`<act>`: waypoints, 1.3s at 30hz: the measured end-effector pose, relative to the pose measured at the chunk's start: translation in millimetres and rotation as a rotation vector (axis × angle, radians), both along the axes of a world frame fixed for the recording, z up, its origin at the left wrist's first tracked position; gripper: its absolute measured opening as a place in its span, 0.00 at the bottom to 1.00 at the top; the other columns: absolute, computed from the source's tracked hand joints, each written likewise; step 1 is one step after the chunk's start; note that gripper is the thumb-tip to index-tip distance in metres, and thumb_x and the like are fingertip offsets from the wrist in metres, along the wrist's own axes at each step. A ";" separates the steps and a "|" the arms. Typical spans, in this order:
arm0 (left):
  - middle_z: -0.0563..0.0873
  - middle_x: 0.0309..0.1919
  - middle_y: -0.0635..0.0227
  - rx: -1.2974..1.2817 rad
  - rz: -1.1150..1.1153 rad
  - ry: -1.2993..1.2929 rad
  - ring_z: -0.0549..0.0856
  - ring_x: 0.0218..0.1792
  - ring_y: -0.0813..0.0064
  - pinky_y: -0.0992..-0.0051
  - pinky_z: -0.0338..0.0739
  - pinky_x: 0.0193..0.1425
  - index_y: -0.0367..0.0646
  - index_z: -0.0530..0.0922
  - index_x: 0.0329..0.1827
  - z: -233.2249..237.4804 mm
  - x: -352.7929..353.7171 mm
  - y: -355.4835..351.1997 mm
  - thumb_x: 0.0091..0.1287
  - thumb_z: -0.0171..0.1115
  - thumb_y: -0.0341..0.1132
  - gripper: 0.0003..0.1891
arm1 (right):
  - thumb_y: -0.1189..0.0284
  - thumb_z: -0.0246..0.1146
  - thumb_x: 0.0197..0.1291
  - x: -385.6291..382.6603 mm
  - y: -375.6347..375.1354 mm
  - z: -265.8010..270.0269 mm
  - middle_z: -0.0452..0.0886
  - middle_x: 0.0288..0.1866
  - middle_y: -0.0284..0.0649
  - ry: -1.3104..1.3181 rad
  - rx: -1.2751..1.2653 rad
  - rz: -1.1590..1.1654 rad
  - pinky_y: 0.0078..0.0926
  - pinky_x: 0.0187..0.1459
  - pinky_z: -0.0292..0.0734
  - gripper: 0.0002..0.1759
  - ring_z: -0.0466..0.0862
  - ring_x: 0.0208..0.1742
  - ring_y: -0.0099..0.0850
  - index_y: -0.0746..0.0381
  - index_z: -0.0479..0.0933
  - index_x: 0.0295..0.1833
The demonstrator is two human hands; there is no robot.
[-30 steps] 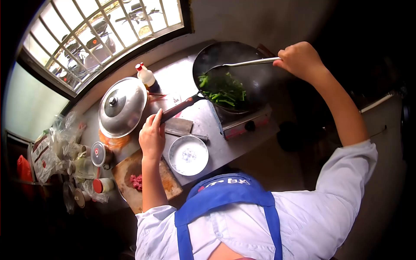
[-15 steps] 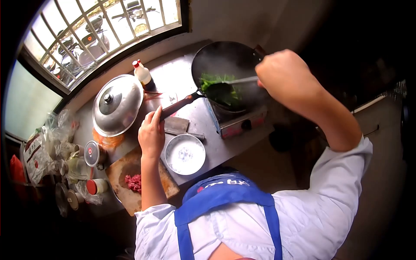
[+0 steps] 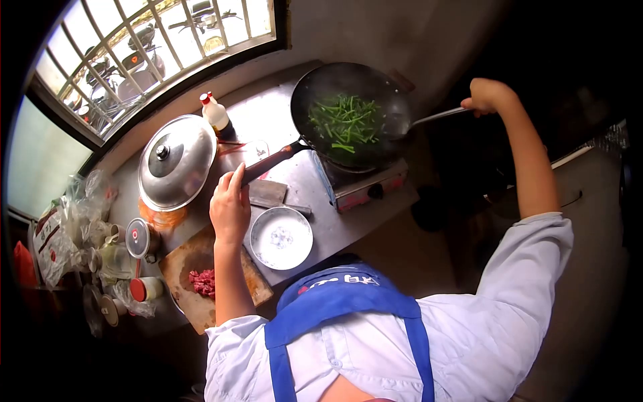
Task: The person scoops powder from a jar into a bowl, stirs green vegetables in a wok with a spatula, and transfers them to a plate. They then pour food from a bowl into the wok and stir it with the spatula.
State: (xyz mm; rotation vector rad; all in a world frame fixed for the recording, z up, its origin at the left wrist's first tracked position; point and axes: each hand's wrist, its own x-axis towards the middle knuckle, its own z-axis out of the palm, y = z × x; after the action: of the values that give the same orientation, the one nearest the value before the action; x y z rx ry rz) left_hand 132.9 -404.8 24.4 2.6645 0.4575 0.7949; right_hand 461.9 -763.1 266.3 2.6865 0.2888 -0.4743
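Note:
My left hand (image 3: pixel 230 204) is closed round the brown handle of a black wok (image 3: pixel 315 87), which sits on a portable gas stove (image 3: pixel 368 191). Chopped green vegetables (image 3: pixel 345 120) lie spread in the middle of the wok, and faint steam hangs over them. Out to the right, my right hand (image 3: pixel 487 97) grips the end of a metal spatula (image 3: pixel 439 116). The spatula's blade rests inside the wok at its right side, apart from most of the greens.
A white bowl (image 3: pixel 281 238) stands by the counter's front edge, beside a cutting board (image 3: pixel 184 258) with chopped red meat (image 3: pixel 202 283) and a cleaver (image 3: pixel 268 193). Behind them are a domed lid (image 3: pixel 177 164) and sauce bottles (image 3: pixel 214 114). Jars (image 3: pixel 144 289) and plastic bags (image 3: pixel 87 208) crowd the left.
My right hand has swung right, away from above the wok, drawing the spatula from the greens to the wok's right side. The greens lie more spread out. My left hand keeps its hold.

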 end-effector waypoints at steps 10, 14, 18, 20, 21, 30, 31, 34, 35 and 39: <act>0.81 0.51 0.62 0.007 -0.033 0.020 0.83 0.48 0.57 0.61 0.78 0.51 0.50 0.75 0.66 1.7 0.1 2.9 0.64 0.62 0.27 0.25 | 0.48 0.64 0.63 -36.7 11.2 -80.6 0.86 0.29 0.44 -0.364 0.310 0.278 0.39 0.36 0.80 0.26 0.87 0.34 0.41 0.62 0.85 0.32; 0.81 0.51 0.62 -0.001 -0.032 0.014 0.83 0.48 0.57 0.61 0.78 0.52 0.49 0.75 0.66 1.7 0.7 2.7 0.64 0.62 0.27 0.25 | 0.50 0.65 0.62 -88.0 15.6 -44.5 0.86 0.29 0.42 -0.428 0.184 0.417 0.37 0.36 0.81 0.24 0.87 0.32 0.41 0.61 0.86 0.33; 0.81 0.52 0.63 0.000 -0.007 -0.002 0.82 0.48 0.58 0.62 0.77 0.52 0.50 0.76 0.66 -0.1 0.6 1.8 0.64 0.62 0.27 0.25 | 0.50 0.66 0.62 -63.5 -4.2 -16.1 0.87 0.28 0.41 -0.353 0.255 0.254 0.36 0.36 0.81 0.23 0.87 0.32 0.38 0.61 0.87 0.35; 0.81 0.52 0.64 -0.001 0.009 -0.003 0.82 0.48 0.58 0.62 0.77 0.52 0.50 0.76 0.66 1.2 -0.2 -0.4 0.63 0.62 0.27 0.25 | 0.50 0.66 0.63 -29.3 -4.2 -14.9 0.87 0.31 0.41 -0.312 0.152 0.153 0.36 0.37 0.81 0.23 0.87 0.33 0.38 0.62 0.87 0.36; 0.81 0.52 0.64 0.000 0.009 0.006 0.82 0.48 0.58 0.62 0.77 0.52 0.50 0.76 0.66 2.3 -0.4 -1.7 0.63 0.63 0.27 0.25 | 0.50 0.66 0.63 -8.6 -5.9 -21.5 0.87 0.31 0.41 -0.304 0.114 0.120 0.36 0.38 0.81 0.23 0.87 0.33 0.37 0.62 0.87 0.36; 0.81 0.52 0.64 0.039 0.013 0.051 0.83 0.47 0.59 0.62 0.78 0.51 0.50 0.76 0.66 5.2 0.5 -0.4 0.63 0.63 0.28 0.25 | 0.49 0.63 0.63 22.5 40.6 -69.6 0.87 0.30 0.40 -0.282 0.389 0.580 0.37 0.38 0.80 0.23 0.87 0.34 0.38 0.59 0.86 0.34; 0.81 0.52 0.64 0.042 0.015 0.044 0.83 0.48 0.58 0.62 0.78 0.51 0.51 0.76 0.66 5.1 0.3 -0.1 0.63 0.63 0.28 0.25 | 0.49 0.63 0.63 5.4 41.9 -66.7 0.87 0.30 0.40 -0.279 0.387 0.569 0.37 0.38 0.80 0.23 0.87 0.34 0.38 0.59 0.86 0.34; 0.81 0.52 0.63 0.033 0.005 0.029 0.83 0.48 0.58 0.61 0.78 0.51 0.52 0.75 0.67 2.6 -0.4 1.1 0.64 0.63 0.28 0.26 | 0.55 0.63 0.65 -60.8 27.4 -59.7 0.83 0.24 0.37 -0.495 0.169 0.875 0.33 0.31 0.79 0.18 0.85 0.27 0.37 0.57 0.80 0.30; 0.81 0.52 0.63 0.032 0.003 0.025 0.83 0.48 0.58 0.61 0.78 0.51 0.52 0.74 0.67 2.1 -0.6 1.1 0.64 0.63 0.28 0.26 | 0.57 0.63 0.65 -84.8 16.9 -58.0 0.81 0.22 0.37 -0.555 0.173 0.946 0.32 0.29 0.78 0.17 0.84 0.25 0.36 0.57 0.78 0.29; 0.82 0.52 0.63 -0.016 -0.012 -0.007 0.83 0.48 0.57 0.61 0.78 0.51 0.50 0.75 0.67 -0.8 -0.2 1.5 0.63 0.62 0.27 0.26 | 0.60 0.64 0.64 -167.8 -18.0 -43.9 0.76 0.20 0.35 -0.562 0.085 0.899 0.28 0.25 0.76 0.14 0.81 0.21 0.32 0.57 0.74 0.32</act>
State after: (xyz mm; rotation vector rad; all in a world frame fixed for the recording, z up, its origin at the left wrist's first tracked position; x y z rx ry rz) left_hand 132.7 -403.3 23.6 2.6468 0.4443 0.7935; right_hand 294.1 -781.0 222.3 2.2992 1.2477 0.5494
